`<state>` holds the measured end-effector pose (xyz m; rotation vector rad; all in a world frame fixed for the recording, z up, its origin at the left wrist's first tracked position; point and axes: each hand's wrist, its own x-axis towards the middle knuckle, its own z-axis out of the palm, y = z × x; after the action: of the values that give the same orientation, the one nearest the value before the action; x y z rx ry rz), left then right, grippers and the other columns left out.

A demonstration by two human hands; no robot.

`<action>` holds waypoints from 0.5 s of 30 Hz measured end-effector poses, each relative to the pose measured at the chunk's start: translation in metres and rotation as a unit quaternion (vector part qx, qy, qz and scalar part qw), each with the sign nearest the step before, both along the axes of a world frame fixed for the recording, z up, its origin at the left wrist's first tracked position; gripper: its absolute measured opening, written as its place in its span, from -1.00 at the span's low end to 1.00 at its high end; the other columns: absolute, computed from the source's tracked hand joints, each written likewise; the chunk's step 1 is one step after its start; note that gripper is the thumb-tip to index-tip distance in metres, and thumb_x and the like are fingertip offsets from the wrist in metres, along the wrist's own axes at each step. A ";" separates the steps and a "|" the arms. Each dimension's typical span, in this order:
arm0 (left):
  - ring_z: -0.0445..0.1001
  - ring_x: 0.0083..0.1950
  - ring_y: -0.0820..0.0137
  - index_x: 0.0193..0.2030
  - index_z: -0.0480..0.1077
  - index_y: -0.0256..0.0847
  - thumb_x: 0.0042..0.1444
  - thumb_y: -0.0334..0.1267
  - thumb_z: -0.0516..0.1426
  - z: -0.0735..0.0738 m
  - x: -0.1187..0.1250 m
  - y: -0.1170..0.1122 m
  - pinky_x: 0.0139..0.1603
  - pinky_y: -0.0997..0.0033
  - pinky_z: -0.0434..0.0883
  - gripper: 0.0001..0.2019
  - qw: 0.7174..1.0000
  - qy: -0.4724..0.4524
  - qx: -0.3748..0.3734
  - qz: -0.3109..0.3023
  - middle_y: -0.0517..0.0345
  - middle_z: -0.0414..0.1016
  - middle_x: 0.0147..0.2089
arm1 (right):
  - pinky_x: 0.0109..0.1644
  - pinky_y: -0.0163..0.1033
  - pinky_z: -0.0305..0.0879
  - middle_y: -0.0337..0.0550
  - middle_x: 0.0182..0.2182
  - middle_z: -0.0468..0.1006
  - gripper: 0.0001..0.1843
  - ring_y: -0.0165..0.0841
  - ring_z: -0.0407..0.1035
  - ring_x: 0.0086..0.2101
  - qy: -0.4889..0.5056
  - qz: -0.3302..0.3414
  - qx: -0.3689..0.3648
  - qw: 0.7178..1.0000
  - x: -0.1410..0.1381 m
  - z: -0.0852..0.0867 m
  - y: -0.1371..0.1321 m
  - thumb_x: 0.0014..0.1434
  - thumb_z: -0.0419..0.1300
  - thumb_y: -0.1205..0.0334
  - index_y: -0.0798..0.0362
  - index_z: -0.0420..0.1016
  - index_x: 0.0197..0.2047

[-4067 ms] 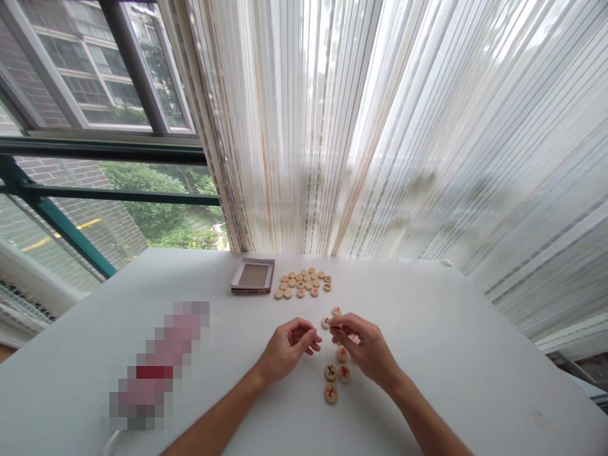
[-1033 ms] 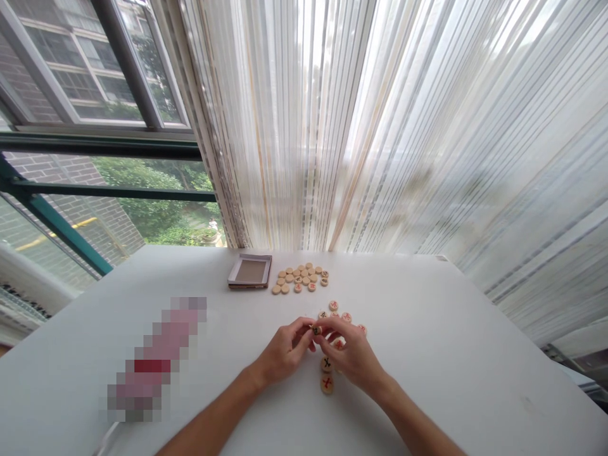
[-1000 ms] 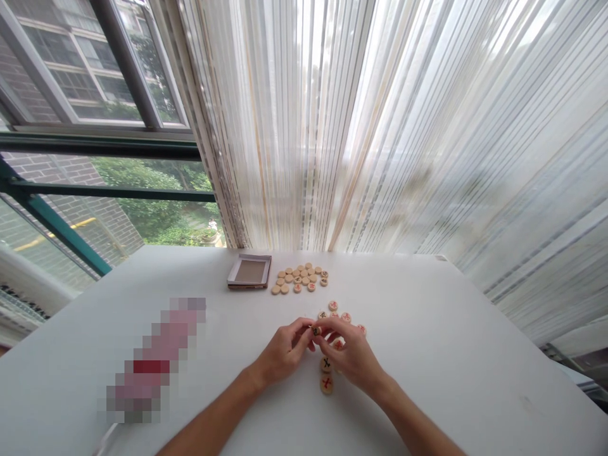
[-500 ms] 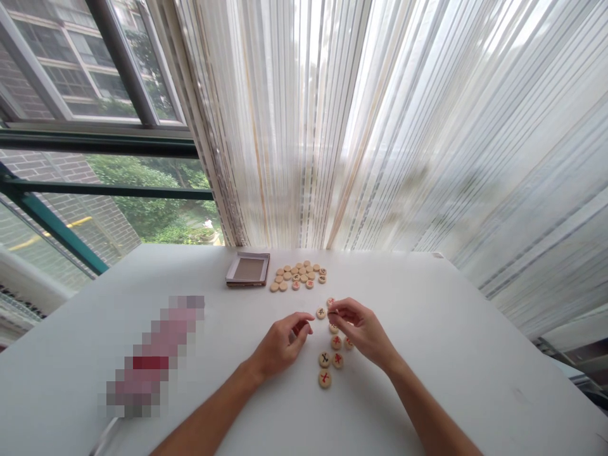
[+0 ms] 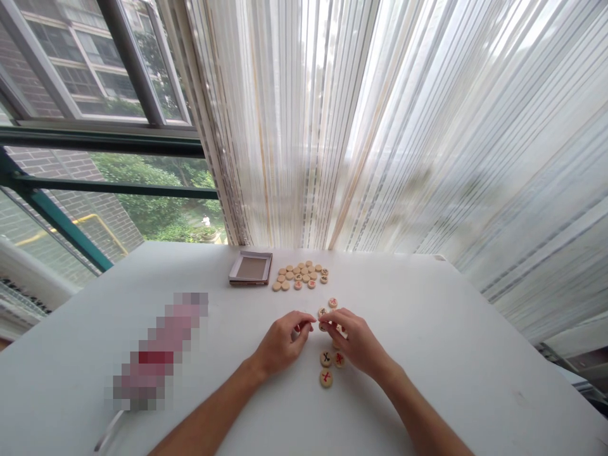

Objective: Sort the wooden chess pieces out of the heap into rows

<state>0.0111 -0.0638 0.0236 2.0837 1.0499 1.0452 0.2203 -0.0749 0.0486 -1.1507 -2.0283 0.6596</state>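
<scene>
My right hand [image 5: 354,339] pinches a round wooden Chinese chess piece [image 5: 323,327], partly covered by the fingertips, low over or on the table. Just beyond it, another piece with a dark character [image 5: 322,312] is partly hidden by my fingers. My left hand [image 5: 287,342] is beside it, thumb and index drawn close together with no piece visible in them. Nearer me lie a black-marked piece [image 5: 325,359], a red-marked piece [image 5: 339,360] and another red-marked piece [image 5: 325,379]. One red-marked piece [image 5: 333,303] lies farther off. My right hand hides others in part.
Several wooden pieces [image 5: 304,270], mostly blank side up, cluster toward the back of the white table [image 5: 456,354]. Left of them is a shallow open box [image 5: 230,277]. A blurred pinkish object [image 5: 159,348] lies at left. Behind the table hangs a striped sheer curtain [image 5: 294,126].
My right hand has moved left and nearer me, bringing its piece down beside the others. My left thumb and index have come closer together. The view has shifted slightly.
</scene>
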 end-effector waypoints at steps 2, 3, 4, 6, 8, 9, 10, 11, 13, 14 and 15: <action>0.53 -0.19 0.35 -0.05 0.45 -0.13 0.26 -0.38 0.06 -0.002 0.000 0.001 -0.12 0.38 0.44 -0.79 1.000 0.003 0.010 0.015 0.12 0.56 -0.19 | -0.11 -0.21 0.36 -0.17 -0.28 0.57 -0.84 -0.28 0.42 -0.20 -0.039 -0.014 0.005 0.999 -0.003 -0.002 -0.001 0.32 0.15 0.23 -0.10 0.57 -0.13; 0.53 -0.18 0.35 -0.05 0.45 -0.13 0.25 -0.38 0.06 -0.003 0.000 0.002 -0.10 0.37 0.44 -0.79 1.000 0.004 0.016 0.025 0.13 0.56 -0.19 | -0.10 -0.21 0.35 -0.17 -0.29 0.56 -0.86 -0.27 0.41 -0.18 -0.056 -0.020 0.006 0.998 -0.004 -0.004 -0.002 0.30 0.17 0.23 -0.09 0.57 -0.16; 0.53 -0.17 0.34 -0.05 0.45 -0.13 0.25 -0.39 0.06 -0.004 0.000 0.003 -0.08 0.35 0.44 -0.79 0.999 0.004 0.021 0.034 0.13 0.56 -0.19 | -0.09 -0.21 0.34 -0.18 -0.31 0.55 -0.88 -0.27 0.41 -0.18 -0.070 -0.024 0.007 0.997 -0.006 -0.006 -0.002 0.29 0.19 0.23 -0.09 0.57 -0.18; 0.53 -0.16 0.34 -0.06 0.45 -0.13 0.23 -0.41 0.07 -0.006 -0.001 0.005 -0.04 0.33 0.43 -0.79 0.998 0.004 0.027 0.049 0.14 0.56 -0.19 | -0.09 -0.21 0.33 -0.19 -0.33 0.54 -0.92 -0.27 0.39 -0.19 -0.088 -0.024 0.015 0.996 -0.009 -0.010 -0.001 0.27 0.22 0.25 -0.08 0.57 -0.21; 0.53 -0.16 0.33 -0.07 0.44 -0.13 0.23 -0.41 0.07 -0.008 -0.001 0.006 -0.04 0.33 0.44 -0.80 0.998 0.008 0.028 0.058 0.14 0.56 -0.19 | -0.08 -0.21 0.32 -0.21 -0.36 0.54 -0.94 -0.28 0.38 -0.21 -0.098 -0.018 0.027 0.995 -0.012 -0.013 0.000 0.25 0.24 0.27 -0.07 0.56 -0.23; 0.53 -0.16 0.33 -0.07 0.44 -0.13 0.23 -0.41 0.07 -0.008 0.000 0.007 -0.04 0.33 0.44 -0.80 0.998 0.010 0.027 0.060 0.14 0.56 -0.19 | -0.08 -0.21 0.31 -0.21 -0.37 0.54 -0.94 -0.28 0.37 -0.22 -0.105 -0.015 0.034 0.994 -0.014 -0.014 0.001 0.25 0.25 0.28 -0.07 0.56 -0.23; 0.53 -0.16 0.33 -0.07 0.44 -0.13 0.23 -0.41 0.07 -0.008 0.000 0.007 -0.05 0.33 0.44 -0.80 0.998 0.012 0.026 0.060 0.14 0.56 -0.18 | -0.08 -0.21 0.31 -0.22 -0.38 0.54 -0.94 -0.27 0.37 -0.22 -0.114 -0.016 0.043 0.992 -0.015 -0.015 0.002 0.24 0.25 0.29 -0.06 0.56 -0.24; 0.53 -0.16 0.33 -0.07 0.44 -0.13 0.23 -0.41 0.07 -0.009 0.000 0.007 -0.05 0.33 0.44 -0.80 0.998 0.012 0.025 0.059 0.14 0.56 -0.18 | -0.08 -0.20 0.31 -0.21 -0.38 0.55 -0.94 -0.26 0.36 -0.21 -0.125 -0.020 0.053 0.991 -0.015 -0.016 0.003 0.24 0.25 0.29 -0.06 0.56 -0.25; 0.53 -0.15 0.34 -0.07 0.44 -0.13 0.24 -0.41 0.07 -0.008 0.001 0.007 -0.05 0.34 0.45 -0.80 0.998 0.011 0.024 0.052 0.13 0.56 -0.16 | -0.09 -0.18 0.31 -0.18 -0.37 0.55 -0.94 -0.23 0.35 -0.19 -0.149 -0.036 0.076 0.985 -0.016 -0.016 0.004 0.22 0.26 0.30 -0.05 0.56 -0.29; 0.53 -0.16 0.34 -0.07 0.44 -0.13 0.25 -0.41 0.06 -0.008 0.001 0.006 -0.07 0.34 0.45 -0.80 0.999 0.010 0.024 0.047 0.13 0.55 -0.16 | -0.10 -0.18 0.31 -0.16 -0.35 0.55 -0.93 -0.21 0.34 -0.19 -0.160 -0.046 0.089 0.982 -0.016 -0.016 0.005 0.22 0.26 0.31 -0.04 0.56 -0.31; 0.53 -0.18 0.35 -0.06 0.44 -0.14 0.25 -0.41 0.06 -0.006 0.001 0.005 -0.08 0.34 0.46 -0.80 0.999 0.010 0.025 0.041 0.13 0.55 -0.17 | -0.10 -0.17 0.31 -0.14 -0.33 0.55 -0.92 -0.21 0.34 -0.19 -0.168 -0.056 0.100 0.979 -0.016 -0.016 0.005 0.22 0.26 0.31 -0.03 0.56 -0.31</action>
<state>0.0124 -0.0587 0.0172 2.1102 1.1392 1.1024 0.2044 -0.0695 0.0327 -1.3108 -2.2268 0.2058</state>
